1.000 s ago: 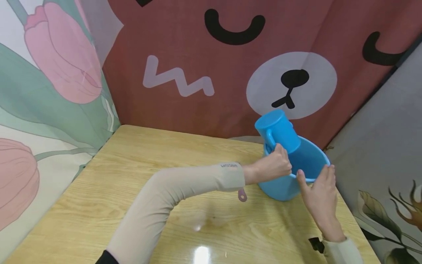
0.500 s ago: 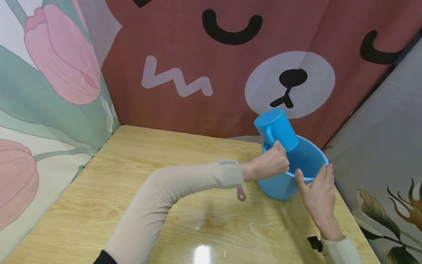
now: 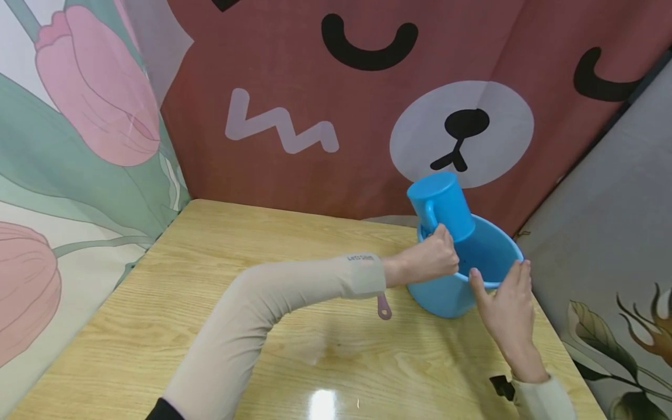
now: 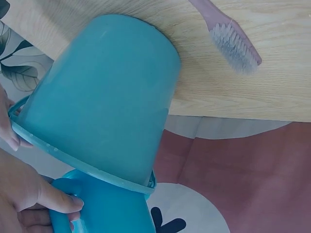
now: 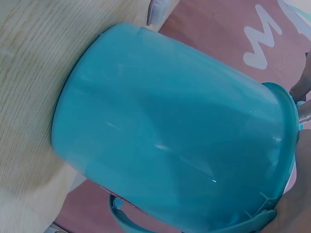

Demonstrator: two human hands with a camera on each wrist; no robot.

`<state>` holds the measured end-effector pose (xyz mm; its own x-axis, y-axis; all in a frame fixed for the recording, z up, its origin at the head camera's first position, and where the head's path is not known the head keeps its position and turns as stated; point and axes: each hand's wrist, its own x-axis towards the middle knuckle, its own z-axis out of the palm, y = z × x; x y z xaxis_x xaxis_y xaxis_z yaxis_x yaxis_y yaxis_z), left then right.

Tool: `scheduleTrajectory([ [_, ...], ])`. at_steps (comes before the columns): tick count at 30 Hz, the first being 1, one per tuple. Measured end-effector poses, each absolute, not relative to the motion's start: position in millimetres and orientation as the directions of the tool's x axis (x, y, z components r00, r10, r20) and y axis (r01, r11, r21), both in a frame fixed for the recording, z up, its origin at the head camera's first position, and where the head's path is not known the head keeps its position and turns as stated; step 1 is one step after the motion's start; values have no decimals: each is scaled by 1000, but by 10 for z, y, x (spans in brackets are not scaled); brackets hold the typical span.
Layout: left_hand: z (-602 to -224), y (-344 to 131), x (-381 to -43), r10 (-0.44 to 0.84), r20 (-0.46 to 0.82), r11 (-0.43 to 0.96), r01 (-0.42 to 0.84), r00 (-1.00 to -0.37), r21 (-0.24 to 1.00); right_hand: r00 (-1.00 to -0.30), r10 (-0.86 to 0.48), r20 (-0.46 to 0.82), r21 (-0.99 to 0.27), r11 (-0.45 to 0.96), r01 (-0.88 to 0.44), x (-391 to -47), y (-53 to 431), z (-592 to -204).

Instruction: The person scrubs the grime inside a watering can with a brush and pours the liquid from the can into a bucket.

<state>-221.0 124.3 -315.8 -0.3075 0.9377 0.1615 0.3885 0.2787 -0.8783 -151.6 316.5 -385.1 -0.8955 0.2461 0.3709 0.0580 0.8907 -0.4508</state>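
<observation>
A blue mug (image 3: pixel 445 204) is tipped mouth-down over the blue bucket (image 3: pixel 441 300), its base facing up and back. My left hand (image 3: pixel 433 256) grips the mug's handle, thumb laid along it in the left wrist view, where the mug (image 4: pixel 114 204) overlaps the bucket's rim. At the bucket's near right side, my right hand (image 3: pixel 509 312) rests on the rim with thumb and fingers spread and fairly straight. The bucket (image 5: pixel 170 131) stands on the table and fills most of the right wrist view. Much of its inside is hidden.
A scrub brush (image 4: pixel 233 41) with a mauve handle and pale bristles lies left of the bucket, partly under my left forearm in the head view. The wooden table (image 3: pixel 252 233) meets a bear-print curtain (image 3: pixel 294 175) behind. A grey wall hanging (image 3: pixel 598 192) stands close on the right.
The mug has shifted very slightly, staying tipped over the bucket in my left hand. My right hand keeps its place at the rim.
</observation>
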Motion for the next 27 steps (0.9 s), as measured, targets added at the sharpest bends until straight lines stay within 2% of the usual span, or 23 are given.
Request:
scheduleTrajectory([
  [27, -3152, 1242, -2251, 956, 127, 236, 436, -265, -868, -890, 217, 401, -429, 903, 27, -1510, 3192, -3852],
])
